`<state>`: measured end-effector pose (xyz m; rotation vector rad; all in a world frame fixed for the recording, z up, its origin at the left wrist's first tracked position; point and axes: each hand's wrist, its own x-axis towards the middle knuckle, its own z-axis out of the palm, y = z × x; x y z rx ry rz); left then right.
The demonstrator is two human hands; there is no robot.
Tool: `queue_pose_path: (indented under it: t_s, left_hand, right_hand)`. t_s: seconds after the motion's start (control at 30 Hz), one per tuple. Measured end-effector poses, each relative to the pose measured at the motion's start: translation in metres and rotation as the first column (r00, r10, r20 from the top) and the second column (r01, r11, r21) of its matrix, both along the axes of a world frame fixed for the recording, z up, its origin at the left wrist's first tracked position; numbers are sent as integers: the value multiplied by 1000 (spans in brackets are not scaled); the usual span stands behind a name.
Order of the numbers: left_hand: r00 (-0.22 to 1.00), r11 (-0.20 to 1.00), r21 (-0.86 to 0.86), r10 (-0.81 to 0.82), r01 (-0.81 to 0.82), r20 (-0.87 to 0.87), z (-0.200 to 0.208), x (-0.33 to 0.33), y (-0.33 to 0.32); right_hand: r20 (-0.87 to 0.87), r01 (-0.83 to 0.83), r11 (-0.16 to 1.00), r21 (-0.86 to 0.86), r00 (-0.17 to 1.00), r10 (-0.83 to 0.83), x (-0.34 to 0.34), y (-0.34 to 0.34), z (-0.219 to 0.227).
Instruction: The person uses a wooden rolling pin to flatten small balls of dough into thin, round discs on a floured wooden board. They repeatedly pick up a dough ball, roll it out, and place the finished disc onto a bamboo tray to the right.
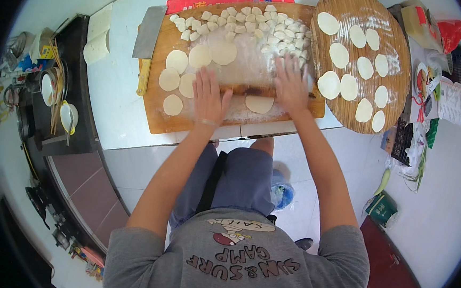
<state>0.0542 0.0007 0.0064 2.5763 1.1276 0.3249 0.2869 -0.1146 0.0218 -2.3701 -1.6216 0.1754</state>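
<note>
The left grip (211,97) and right grip (291,87) lie flat over a wooden rolling pin (249,91), fingers straight, not wrapped around it, on the near half of the cutting board (155,118). A dough wrapper (259,105) shows near the board's front edge; whether the pin presses it is hard to tell. Finished-looking dough rounds (177,61) lie on the board's left, small dough pieces (288,34) along its far side. A cleaver (150,34) overlaps its left edge.
</note>
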Motion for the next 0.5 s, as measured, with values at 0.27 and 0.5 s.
queue_pose_path:
  t_s: [0.27, 0.5]
  left_hand:
    - [993, 987, -135, -97, 86, -71, -2, -67, -61]
    - [1000, 999, -28, -29, 29, -1, 6, -17, -13]
  right_hand:
    - [15, -187, 977, -101, 982, 190, -42, -70, -2]
    - [31, -336, 941, 37, 942, 335, -5, -29, 1]
